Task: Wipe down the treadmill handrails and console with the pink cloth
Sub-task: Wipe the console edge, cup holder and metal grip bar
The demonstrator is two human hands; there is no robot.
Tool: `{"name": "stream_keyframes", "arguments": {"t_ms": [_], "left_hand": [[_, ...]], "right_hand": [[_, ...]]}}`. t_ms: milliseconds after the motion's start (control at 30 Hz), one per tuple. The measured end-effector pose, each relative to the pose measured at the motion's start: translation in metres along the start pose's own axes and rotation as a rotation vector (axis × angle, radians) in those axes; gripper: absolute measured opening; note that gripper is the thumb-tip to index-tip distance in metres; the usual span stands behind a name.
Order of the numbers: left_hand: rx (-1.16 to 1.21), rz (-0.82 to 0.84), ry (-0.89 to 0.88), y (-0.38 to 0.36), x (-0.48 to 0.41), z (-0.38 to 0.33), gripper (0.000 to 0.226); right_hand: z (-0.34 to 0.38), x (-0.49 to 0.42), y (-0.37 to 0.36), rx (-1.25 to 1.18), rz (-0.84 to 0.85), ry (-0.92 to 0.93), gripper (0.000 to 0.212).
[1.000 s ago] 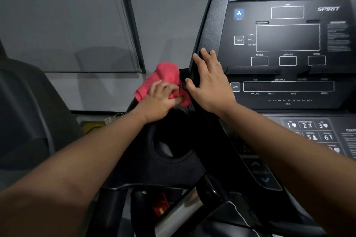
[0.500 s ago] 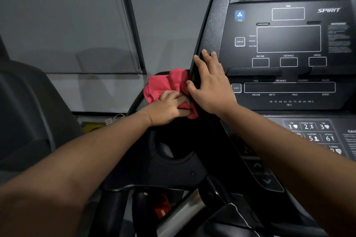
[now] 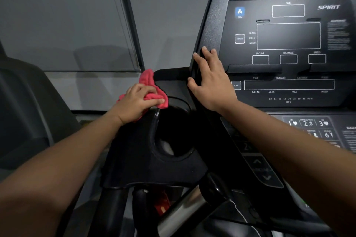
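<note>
- Head view: the left grip curls around the bunched pink cloth and presses it on the far-left rim of the black tray, just beside the round cup holder.
- The right grip lies flat, fingers straight, against the left edge of the treadmill console, near the SCAN button.
- The console's displays are dark.

The cloth is soft pink fabric with a fuzzy, looped nap. The console frame is black plastic, matt and finely pebbled, while the display panel set in it is smooth and faintly glossy. The tray beside it is matt black plastic, and the rim of its cup well is shiny. Lower down, a bar is bare silver metal with a brushed sheen.
</note>
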State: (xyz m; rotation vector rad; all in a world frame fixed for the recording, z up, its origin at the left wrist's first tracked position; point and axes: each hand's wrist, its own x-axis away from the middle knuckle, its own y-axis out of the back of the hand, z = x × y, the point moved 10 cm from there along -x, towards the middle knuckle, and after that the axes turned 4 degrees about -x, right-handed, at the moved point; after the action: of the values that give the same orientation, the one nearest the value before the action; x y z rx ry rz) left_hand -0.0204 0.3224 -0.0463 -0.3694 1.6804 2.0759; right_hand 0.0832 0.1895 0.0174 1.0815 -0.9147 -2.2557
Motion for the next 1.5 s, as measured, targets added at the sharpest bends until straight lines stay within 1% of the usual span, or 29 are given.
{"name": "stream_keyframes", "arguments": {"t_ms": [67,167,233,333,467,567,600,700,833,900,1000,1067,1133,1200,1233,1300,1333,1367,1400,1433,1500], "left_hand": [[0.008,-0.047,0.017,0.004,0.002,0.001,0.032],[0.020,-0.048,0.101,0.001,-0.004,0.001,0.033],[0.021,-0.029,0.175,0.001,-0.010,-0.003,0.026],[0.012,-0.045,0.241,0.004,-0.024,-0.016,0.029],[-0.043,0.008,0.129,-0.009,-0.041,-0.047,0.024],[-0.018,0.037,0.085,-0.012,-0.042,-0.058,0.027],[-0.011,0.070,0.052,-0.014,-0.042,-0.064,0.031],[0.045,0.198,-0.007,-0.023,-0.039,-0.083,0.042],[0.150,0.246,-0.095,-0.017,-0.042,-0.095,0.037],[0.178,0.299,-0.144,-0.017,-0.043,-0.100,0.036],[0.229,0.394,-0.143,-0.020,-0.040,-0.107,0.038],[0.244,0.414,-0.163,-0.021,-0.035,-0.115,0.038],[0.210,0.424,-0.176,-0.023,-0.031,-0.118,0.041],[0.181,0.381,-0.187,-0.026,-0.027,-0.114,0.050],[0.144,0.361,-0.199,-0.027,-0.025,-0.111,0.048],[0.055,0.295,-0.212,-0.021,-0.027,-0.109,0.034],[0.023,0.276,-0.164,-0.021,-0.030,-0.103,0.029],[-0.019,0.278,-0.101,-0.021,-0.033,-0.095,0.028],[-0.036,0.306,-0.045,-0.025,-0.035,-0.088,0.032],[-0.089,0.316,-0.045,-0.029,-0.036,-0.084,0.037],[-0.105,0.327,0.016,-0.030,-0.035,-0.073,0.040]], "right_hand": [[0.000,0.000,0.000,0.012,-0.002,0.003,0.064],[0.001,0.000,0.000,0.030,-0.004,0.006,0.064],[0.001,0.000,0.000,0.040,-0.004,0.006,0.065],[0.002,0.001,-0.001,0.051,-0.006,0.005,0.065],[0.002,0.000,-0.001,0.044,-0.015,0.006,0.064],[0.003,0.000,-0.002,0.044,-0.013,0.009,0.063],[0.003,0.000,-0.002,0.046,-0.011,0.009,0.062],[0.003,-0.001,-0.002,0.045,-0.008,0.012,0.058],[0.003,-0.001,-0.002,0.038,-0.010,0.013,0.055],[0.003,-0.001,-0.002,0.039,-0.008,0.015,0.054],[0.002,-0.001,-0.002,0.042,-0.008,0.017,0.053],[0.001,-0.001,-0.002,0.043,-0.005,0.016,0.052],[0.001,-0.001,-0.003,0.045,-0.003,0.017,0.051],[0.001,-0.001,-0.003,0.044,-0.002,0.015,0.051],[0.002,-0.001,-0.002,0.043,-0.003,0.014,0.051],[0.002,-0.001,-0.001,0.038,-0.006,0.015,0.050],[0.002,-0.001,-0.001,0.036,-0.006,0.014,0.050],[0.002,-0.001,-0.001,0.035,-0.005,0.011,0.050],[0.002,0.000,0.000,0.034,-0.004,0.009,0.050],[0.002,0.000,0.000,0.034,-0.002,0.008,0.050],[0.002,0.000,0.000,0.034,0.001,0.009,0.050]]}}
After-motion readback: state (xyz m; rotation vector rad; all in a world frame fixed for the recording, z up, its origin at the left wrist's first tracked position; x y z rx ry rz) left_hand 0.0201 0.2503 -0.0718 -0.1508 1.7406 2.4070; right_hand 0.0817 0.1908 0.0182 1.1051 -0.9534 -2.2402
